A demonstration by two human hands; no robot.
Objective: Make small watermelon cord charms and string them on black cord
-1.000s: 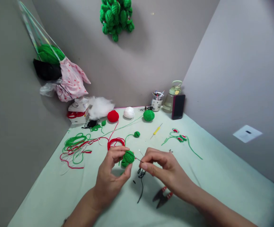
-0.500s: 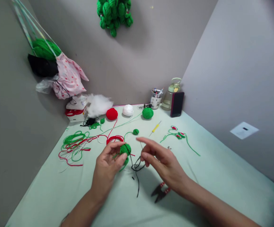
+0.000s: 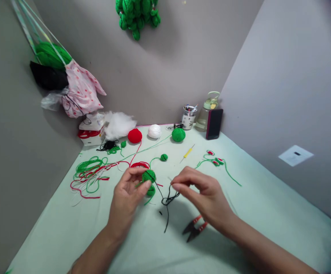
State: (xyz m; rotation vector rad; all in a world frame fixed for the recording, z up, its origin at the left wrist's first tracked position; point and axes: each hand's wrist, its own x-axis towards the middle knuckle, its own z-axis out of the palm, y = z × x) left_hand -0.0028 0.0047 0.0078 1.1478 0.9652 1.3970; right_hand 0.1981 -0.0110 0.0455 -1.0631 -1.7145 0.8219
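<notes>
One table (image 3: 76,232) carries the work. Two hands are over it: the left hand (image 3: 127,199) and the right hand (image 3: 203,190). One bottle (image 3: 202,120) and one phone (image 3: 214,124) stand at the far edge. One pair of snips (image 3: 194,230) lies below the right hand, blades toward the near left. Three yarn balls are set in a row at the back: red (image 3: 135,136), white (image 3: 154,131) and green (image 3: 178,134). One yellow-handled hook (image 3: 187,153) lies beyond the right hand.

Two green crocheted pieces (image 3: 148,176) are located at the left hand, on its right side. The left hand grasps them between thumb and fingers. The right hand is pinched on the black yarn (image 3: 168,201), well apart from the pieces. A thin line beside its fingertips is probably a needle (image 3: 169,178); it is too faint to confirm.

Each piece is nearly round. The pair is aligned far to near, its long axis canted slightly right at the near end. A black strand crosses the far piece and slopes down rightward to a loose tangle between the hands. The yarn's free end points toward the person. One short black clipping (image 3: 160,213) lies left of it.
</notes>
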